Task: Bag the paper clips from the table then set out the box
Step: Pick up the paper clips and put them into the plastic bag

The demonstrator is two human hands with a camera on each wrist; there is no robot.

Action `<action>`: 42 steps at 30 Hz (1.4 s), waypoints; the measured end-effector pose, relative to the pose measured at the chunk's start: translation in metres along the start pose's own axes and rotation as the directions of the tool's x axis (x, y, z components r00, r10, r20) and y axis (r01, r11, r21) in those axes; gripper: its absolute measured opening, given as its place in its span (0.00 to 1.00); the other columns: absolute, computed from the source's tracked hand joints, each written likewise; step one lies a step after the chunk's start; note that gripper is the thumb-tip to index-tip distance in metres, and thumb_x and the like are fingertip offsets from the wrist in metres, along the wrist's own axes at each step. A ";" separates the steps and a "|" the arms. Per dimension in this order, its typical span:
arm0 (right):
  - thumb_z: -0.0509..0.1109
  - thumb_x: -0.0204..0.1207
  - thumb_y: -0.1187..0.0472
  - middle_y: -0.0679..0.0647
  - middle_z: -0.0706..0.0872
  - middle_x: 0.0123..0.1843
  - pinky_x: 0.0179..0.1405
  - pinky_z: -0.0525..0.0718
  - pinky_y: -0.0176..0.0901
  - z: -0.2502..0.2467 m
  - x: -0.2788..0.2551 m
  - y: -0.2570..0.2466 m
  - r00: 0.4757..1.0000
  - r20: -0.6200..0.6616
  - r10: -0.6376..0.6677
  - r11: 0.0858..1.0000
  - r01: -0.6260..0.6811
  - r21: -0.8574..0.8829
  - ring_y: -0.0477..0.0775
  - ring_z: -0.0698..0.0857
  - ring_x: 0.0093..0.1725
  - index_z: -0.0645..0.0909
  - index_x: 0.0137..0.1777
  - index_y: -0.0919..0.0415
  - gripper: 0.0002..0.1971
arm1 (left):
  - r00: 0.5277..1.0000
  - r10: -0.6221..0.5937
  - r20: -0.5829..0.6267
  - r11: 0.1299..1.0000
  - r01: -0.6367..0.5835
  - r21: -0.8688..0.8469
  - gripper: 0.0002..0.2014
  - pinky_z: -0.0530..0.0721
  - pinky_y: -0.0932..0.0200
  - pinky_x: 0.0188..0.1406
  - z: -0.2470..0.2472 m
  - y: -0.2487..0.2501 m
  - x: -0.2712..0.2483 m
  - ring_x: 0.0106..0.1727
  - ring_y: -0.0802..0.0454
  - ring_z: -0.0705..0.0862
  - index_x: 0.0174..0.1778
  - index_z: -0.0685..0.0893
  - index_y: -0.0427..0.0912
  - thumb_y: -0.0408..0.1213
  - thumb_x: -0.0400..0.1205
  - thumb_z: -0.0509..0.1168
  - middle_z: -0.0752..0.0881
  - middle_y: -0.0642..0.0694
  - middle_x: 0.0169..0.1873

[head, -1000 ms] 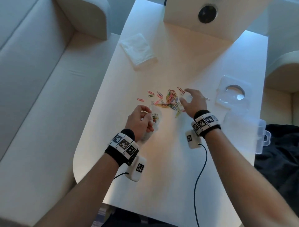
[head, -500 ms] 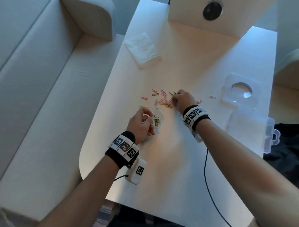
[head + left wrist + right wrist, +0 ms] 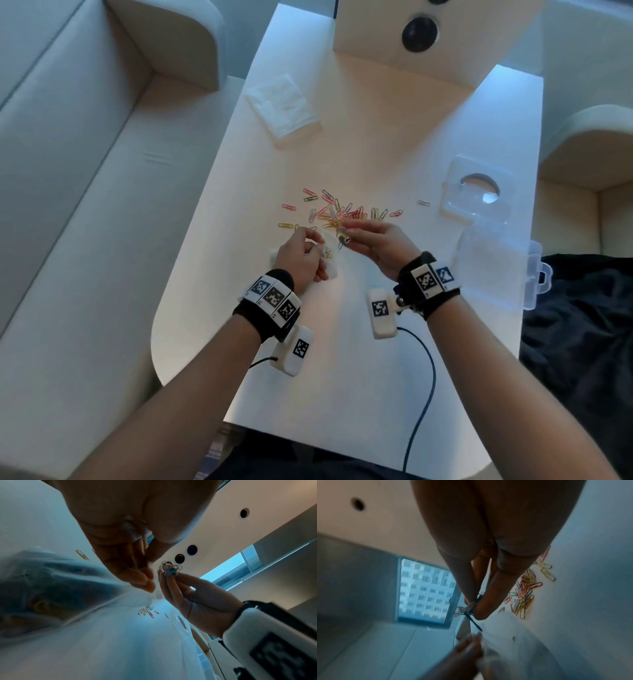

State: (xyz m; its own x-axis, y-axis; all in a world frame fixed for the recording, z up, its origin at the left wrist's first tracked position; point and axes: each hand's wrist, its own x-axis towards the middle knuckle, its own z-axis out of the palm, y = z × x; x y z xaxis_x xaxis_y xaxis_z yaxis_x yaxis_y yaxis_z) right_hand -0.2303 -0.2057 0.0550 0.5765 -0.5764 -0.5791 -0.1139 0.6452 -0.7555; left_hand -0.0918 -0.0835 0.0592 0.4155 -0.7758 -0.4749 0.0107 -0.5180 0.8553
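A person sits at a white table with both hands raised just above its near middle. The left hand pinches the rim of a small clear plastic bag between thumb and fingertips; the bag hangs below that hand, and a few coloured clips show through its film. The right hand pinches a small bunch of paper clips between thumb and fingertips, just beside the mouth of the bag and close to the left hand's fingers. The right wrist view shows the same bunch at the fingertips, with a dark clip sticking out below them. The loose pile of coloured clips lies on the table just beyond both hands, with a few strays to its left and one stray apart to its right. A clear plastic box stands at the right edge of the table, and its clear lid with a round cut-out lies flat just beyond it. A folded white tissue lies farther off on the left side of the table. A white block with a dark round hole stands at the far end. Pale sofa cushions run along the table's left side.
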 end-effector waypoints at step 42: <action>0.76 0.73 0.63 0.54 0.92 0.47 0.58 0.85 0.45 -0.029 0.059 0.022 0.897 -0.078 -0.434 0.218 0.020 -0.976 0.54 0.88 0.49 0.92 0.47 0.60 0.06 | 0.999 0.006 -0.038 1.000 -0.006 0.006 0.04 0.87 0.54 0.31 -0.014 -0.012 -0.014 0.26 0.49 0.86 0.50 0.77 0.44 0.31 0.88 0.59 0.88 0.42 0.31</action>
State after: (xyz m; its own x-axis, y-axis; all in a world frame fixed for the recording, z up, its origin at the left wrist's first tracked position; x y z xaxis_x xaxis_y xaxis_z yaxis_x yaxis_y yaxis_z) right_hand -0.2228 -0.2400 -0.0045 0.5034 -0.8367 -0.2156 -0.8025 -0.3603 -0.4756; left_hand -0.0850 -0.0611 0.0584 0.4496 -0.7646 -0.4619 0.0027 -0.5159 0.8566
